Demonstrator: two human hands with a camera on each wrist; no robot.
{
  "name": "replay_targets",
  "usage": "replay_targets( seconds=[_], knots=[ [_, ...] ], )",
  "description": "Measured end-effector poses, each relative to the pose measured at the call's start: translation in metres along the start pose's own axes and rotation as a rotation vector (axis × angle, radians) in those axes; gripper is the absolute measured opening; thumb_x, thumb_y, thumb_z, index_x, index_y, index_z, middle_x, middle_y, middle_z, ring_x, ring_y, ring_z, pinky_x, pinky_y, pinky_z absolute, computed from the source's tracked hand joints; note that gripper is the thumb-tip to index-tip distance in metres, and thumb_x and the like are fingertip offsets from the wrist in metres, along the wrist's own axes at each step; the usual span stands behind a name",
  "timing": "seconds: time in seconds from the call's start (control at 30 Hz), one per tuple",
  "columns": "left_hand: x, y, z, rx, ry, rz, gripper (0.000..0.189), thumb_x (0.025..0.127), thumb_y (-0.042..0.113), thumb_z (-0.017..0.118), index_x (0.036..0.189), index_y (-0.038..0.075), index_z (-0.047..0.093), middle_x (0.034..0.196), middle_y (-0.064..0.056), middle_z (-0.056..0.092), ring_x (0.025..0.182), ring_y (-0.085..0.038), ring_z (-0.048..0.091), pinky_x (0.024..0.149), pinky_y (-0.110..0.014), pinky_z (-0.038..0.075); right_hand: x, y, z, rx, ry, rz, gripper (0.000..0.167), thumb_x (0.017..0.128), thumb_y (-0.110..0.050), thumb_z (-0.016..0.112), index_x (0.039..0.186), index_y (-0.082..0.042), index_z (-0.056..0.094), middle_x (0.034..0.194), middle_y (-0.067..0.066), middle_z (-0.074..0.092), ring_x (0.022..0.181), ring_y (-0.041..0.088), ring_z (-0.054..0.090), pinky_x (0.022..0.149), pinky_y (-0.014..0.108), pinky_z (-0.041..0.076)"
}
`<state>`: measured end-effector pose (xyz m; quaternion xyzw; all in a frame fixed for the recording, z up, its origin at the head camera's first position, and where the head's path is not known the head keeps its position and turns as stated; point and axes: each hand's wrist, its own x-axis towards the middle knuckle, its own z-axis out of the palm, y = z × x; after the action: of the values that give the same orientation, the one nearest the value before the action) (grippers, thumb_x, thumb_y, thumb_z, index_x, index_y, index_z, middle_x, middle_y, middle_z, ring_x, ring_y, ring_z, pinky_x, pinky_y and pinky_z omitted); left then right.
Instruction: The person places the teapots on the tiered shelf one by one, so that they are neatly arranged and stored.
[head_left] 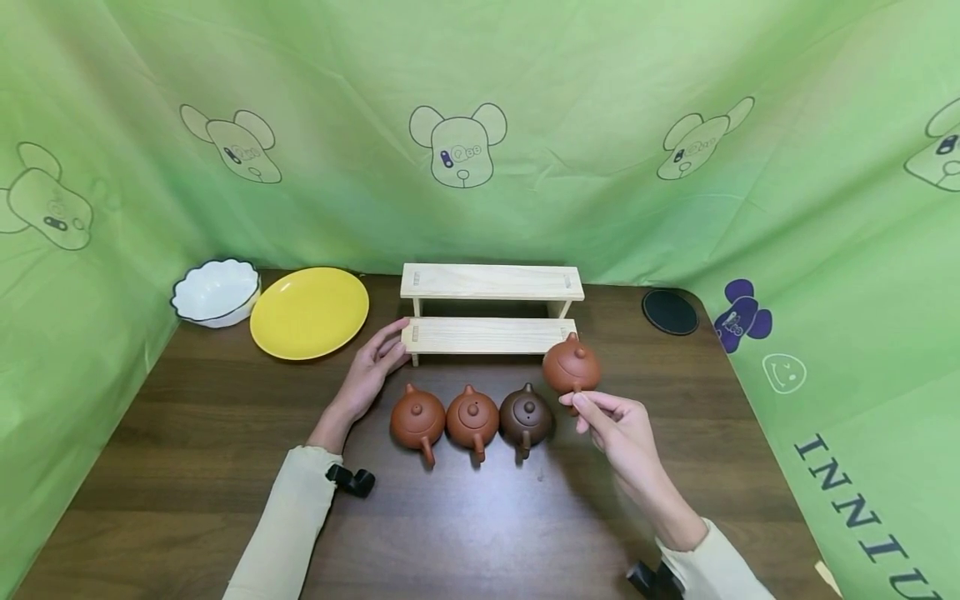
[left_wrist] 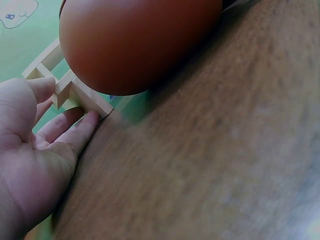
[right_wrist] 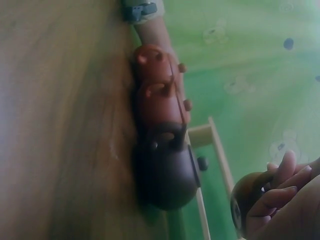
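Observation:
My right hand (head_left: 618, 429) pinches a reddish-brown clay teapot (head_left: 572, 367) by its handle. The teapot is raised, overlapping the right end of the lower step of a two-tier wooden stand (head_left: 480, 335) in the head view. My left hand (head_left: 369, 371) holds the left end of that lower step, with thumb and fingers around its end in the left wrist view. In front of the stand, two reddish-brown teapots, a left one (head_left: 417, 417) and a middle one (head_left: 472, 419), sit in a row with a dark brown teapot (head_left: 526, 417). Their handles point toward me.
At the back left, a white scalloped bowl (head_left: 217, 292) with a dark rim stands beside a yellow plate (head_left: 310, 313). A black round coaster (head_left: 670, 312) lies at the back right. Green printed cloth (head_left: 570, 67) encloses the brown wooden table (head_left: 465, 533) on its back and sides.

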<state>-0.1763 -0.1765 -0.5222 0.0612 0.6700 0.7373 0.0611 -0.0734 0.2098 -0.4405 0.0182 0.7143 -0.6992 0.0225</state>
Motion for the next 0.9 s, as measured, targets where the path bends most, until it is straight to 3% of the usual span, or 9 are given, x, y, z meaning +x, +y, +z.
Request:
replay_targets(
  seconds=[0.5,0.73,0.9],
  knots=[
    [0.000,0.000,0.000,0.008,0.007,0.008,0.053,0.118,0.008,0.053,0.170,0.002,0.042,0.176,-0.015,0.038,0.148,-0.018,0.051,0.114,-0.021,0.054,0.025,-0.016,0.025,-0.002,-0.081,-0.040,0.027,0.110,-0.009,0.070,0.111,0.016,0.078,0.069,-0.004,0.067,0.056,0.003,0.045,0.045,0.030,0.015],
    [0.001,-0.001,-0.001,0.025,0.006,0.009,0.053,0.119,0.010,0.053,0.170,0.003,0.042,0.177,-0.014,0.037,0.154,-0.028,0.046,0.114,-0.021,0.055,0.039,-0.020,0.040,0.016,-0.155,-0.046,0.027,0.110,-0.007,0.069,0.115,0.019,0.075,0.067,-0.005,0.068,0.052,0.003,0.038,0.046,0.019,0.022],
    [0.001,-0.002,-0.001,0.021,0.001,0.011,0.053,0.119,0.010,0.053,0.170,0.003,0.042,0.177,-0.014,0.037,0.151,-0.021,0.049,0.114,-0.021,0.055,0.046,-0.024,0.050,-0.016,-0.189,-0.050,0.027,0.110,-0.009,0.070,0.117,0.016,0.077,0.068,-0.006,0.072,0.052,0.002,0.041,0.046,0.014,0.028]
  ],
)
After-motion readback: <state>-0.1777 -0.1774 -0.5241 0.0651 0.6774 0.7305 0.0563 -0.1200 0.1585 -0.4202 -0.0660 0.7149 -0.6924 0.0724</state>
